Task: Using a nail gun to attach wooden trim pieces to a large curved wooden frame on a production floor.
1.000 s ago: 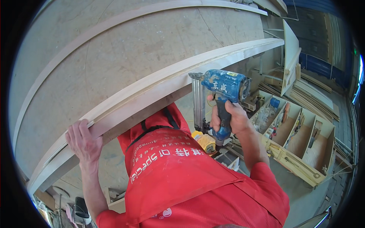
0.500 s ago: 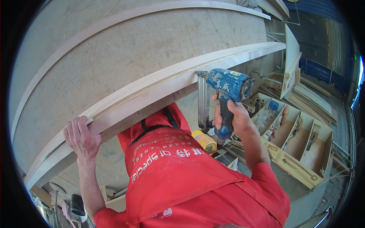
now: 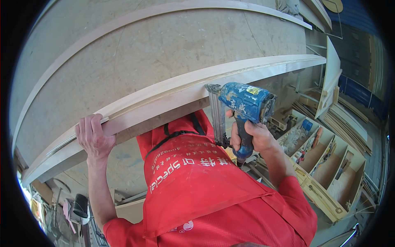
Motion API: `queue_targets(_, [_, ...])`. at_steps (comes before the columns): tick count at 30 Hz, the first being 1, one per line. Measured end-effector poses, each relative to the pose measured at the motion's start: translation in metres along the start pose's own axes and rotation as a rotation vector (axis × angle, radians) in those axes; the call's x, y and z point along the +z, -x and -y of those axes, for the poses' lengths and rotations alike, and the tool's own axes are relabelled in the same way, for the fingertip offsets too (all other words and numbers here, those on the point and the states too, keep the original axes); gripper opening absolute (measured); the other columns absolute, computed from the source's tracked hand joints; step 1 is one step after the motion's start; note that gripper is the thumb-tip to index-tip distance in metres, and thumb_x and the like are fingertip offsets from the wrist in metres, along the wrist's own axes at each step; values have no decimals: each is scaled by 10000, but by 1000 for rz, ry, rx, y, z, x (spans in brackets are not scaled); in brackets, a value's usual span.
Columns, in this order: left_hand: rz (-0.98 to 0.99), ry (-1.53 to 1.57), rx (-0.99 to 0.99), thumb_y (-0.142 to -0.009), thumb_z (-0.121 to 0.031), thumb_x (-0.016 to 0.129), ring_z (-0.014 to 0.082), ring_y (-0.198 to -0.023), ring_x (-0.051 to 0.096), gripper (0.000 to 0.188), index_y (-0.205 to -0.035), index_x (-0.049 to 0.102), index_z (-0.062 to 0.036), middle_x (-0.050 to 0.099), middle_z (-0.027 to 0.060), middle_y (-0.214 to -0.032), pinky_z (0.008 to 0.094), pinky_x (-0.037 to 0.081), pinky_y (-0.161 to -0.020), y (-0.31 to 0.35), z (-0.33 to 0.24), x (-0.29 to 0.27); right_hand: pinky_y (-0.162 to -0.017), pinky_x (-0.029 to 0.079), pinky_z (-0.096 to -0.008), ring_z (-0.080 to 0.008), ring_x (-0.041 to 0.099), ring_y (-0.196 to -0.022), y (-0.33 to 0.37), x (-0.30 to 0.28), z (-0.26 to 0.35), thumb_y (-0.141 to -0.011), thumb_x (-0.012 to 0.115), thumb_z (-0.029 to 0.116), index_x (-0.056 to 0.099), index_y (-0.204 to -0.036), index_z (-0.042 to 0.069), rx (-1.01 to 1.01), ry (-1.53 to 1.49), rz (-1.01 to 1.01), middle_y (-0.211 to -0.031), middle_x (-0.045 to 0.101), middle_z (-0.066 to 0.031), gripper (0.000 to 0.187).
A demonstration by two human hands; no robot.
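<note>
A long pale wooden board stands on edge along the near side of a broad worktop, with a thin layered strip along its top. My left hand is closed over the board at left, fingers on top and thumb down the near face. A thin silvery strip runs out from beneath that hand. My right hand grips the handle of a blue nail gun, its slim magazine pointing down. The gun's nose is at the board's near face, right of the middle; whether it touches I cannot tell.
A second pale strip lies farther back on the worktop. To the right stands a divided wooden tool box with several hand tools. Stacked boards and an upright panel are beyond it.
The nail gun has moved left along the board, nearer my left hand. My left hand keeps its grip. The whole view has shifted a little.
</note>
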State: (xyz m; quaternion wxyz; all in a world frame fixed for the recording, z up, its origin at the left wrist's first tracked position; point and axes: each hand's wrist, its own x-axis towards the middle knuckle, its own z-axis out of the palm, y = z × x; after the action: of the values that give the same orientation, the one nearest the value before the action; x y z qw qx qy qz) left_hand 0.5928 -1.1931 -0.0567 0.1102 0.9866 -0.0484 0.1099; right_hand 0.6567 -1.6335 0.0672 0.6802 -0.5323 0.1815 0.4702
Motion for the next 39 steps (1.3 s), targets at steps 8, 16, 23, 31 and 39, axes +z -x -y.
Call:
queue_targets(8, [28,2,5,-676,-99,766,286,-858,613,405,-1039,586,-102,637,79,-943,423,431,-746,24,40,-10,-719,535,-347,-209,653,-618,-16,51,-15,-977,651,561,417,-1435,4,-24,75,-94,-729,646,-114,758])
queue_targets(16, [130,52,7,-675,-77,734,286,-922,604,433,-1085,596,-90,636,84,-1017,421,424,-796,72,137,-48,-732,556,-371,-226,663,-617,-39,154,-50,-1001,588,577,441,-1429,-1,-56,124,-286,-729,645,-124,734])
queue_targets(23, [115,-14,-23,-673,-102,767,320,-970,603,468,-1105,586,-86,624,100,-1058,448,438,-851,169,295,-95,-772,565,-415,-259,680,-642,-66,278,-113,-1019,555,555,420,-1468,4,-157,-60,-203,-762,647,-136,723])
queue_targets(31, [68,-40,-25,-663,-65,752,334,-959,608,470,-1099,576,-81,622,110,-1019,457,443,-863,228,392,-116,-769,563,-406,-252,676,-637,-95,346,-150,-1015,570,546,427,-1464,2,-129,-29,-191,-759,646,-134,719])
queue_targets(39, [42,-53,-23,-643,-8,694,333,-921,608,456,-1077,577,-80,620,115,-985,451,440,-825,233,394,-119,-758,564,-399,-248,676,-631,-93,355,-149,-1027,567,532,432,-1459,2,-90,62,-221,-763,652,-134,697])
